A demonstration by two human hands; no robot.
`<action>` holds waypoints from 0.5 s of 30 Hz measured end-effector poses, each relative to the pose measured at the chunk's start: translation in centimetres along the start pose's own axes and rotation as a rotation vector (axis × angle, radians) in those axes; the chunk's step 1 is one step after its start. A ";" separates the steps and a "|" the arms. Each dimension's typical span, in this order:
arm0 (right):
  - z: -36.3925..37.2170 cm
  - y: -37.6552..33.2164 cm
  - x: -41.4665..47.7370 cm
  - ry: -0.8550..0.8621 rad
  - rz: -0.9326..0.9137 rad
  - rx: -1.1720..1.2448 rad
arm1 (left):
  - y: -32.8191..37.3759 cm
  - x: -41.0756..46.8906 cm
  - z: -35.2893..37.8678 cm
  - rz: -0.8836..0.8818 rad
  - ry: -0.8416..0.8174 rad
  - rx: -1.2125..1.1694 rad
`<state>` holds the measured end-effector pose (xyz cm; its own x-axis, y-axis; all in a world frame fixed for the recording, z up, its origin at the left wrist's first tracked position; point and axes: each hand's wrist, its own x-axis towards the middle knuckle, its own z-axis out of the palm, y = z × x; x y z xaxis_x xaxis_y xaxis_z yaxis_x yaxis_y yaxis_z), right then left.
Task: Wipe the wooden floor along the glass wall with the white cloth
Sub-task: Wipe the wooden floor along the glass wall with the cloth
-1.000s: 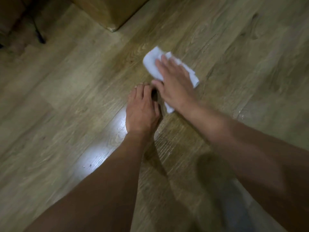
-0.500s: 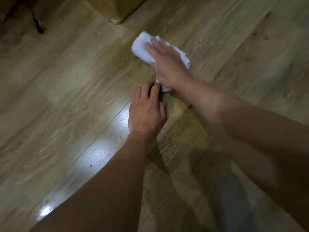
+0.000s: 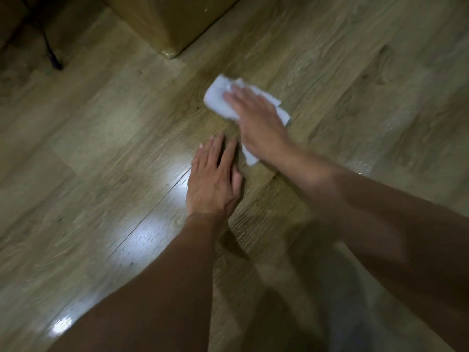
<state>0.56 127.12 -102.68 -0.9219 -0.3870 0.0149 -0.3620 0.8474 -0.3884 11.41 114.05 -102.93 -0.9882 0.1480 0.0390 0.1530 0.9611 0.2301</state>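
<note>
A crumpled white cloth (image 3: pixel 217 99) lies on the wooden floor (image 3: pixel 101 128) in the upper middle of the view. My right hand (image 3: pixel 256 120) presses flat on top of the cloth, fingers stretched toward the upper left, and covers most of it. My left hand (image 3: pixel 213 181) rests palm down on the bare planks just below and left of the cloth, fingers together, holding nothing. No glass wall shows in this view.
The corner of a brown box or cabinet (image 3: pixel 167 26) stands on the floor beyond the cloth. A thin dark leg or cable (image 3: pixel 52 57) touches the floor at the upper left. Bright light reflects off the planks (image 3: pixel 152 224) left of my left forearm.
My right hand slid the cloth away toward the box corner and then a little back to the right. My left hand stayed planted in the same spot on the floor.
</note>
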 end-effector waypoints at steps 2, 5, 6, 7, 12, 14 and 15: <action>-0.8 1.8 -3.5 -0.109 -0.149 0.009 | 0.3 0.0 -0.3 -0.008 -0.030 0.007; -3.5 6.7 -4.4 -0.073 -0.015 -0.045 | 0.4 0.1 -0.2 -0.006 -0.031 0.036; -4.2 8.0 -3.4 -0.019 0.094 -0.055 | 0.2 0.1 -0.1 -0.008 -0.020 0.036; -4.6 8.7 -2.0 0.026 0.196 -0.063 | 0.2 0.1 0.0 -0.013 -0.011 0.035; -2.5 3.5 2.8 0.021 0.168 -0.018 | 0.3 0.1 -0.2 -0.016 0.009 0.008; -1.1 0.9 0.5 -0.028 0.009 0.015 | 0.5 0.0 -0.4 -0.018 0.008 0.002; -0.9 0.6 -1.1 -0.046 -0.056 0.040 | 0.6 0.0 -0.4 -0.018 0.001 0.003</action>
<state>1.23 128.39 -102.06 -0.8927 -0.4507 -0.0038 -0.4065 0.8088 -0.4251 11.50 114.48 -102.39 -0.9909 0.1302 0.0356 0.1349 0.9643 0.2279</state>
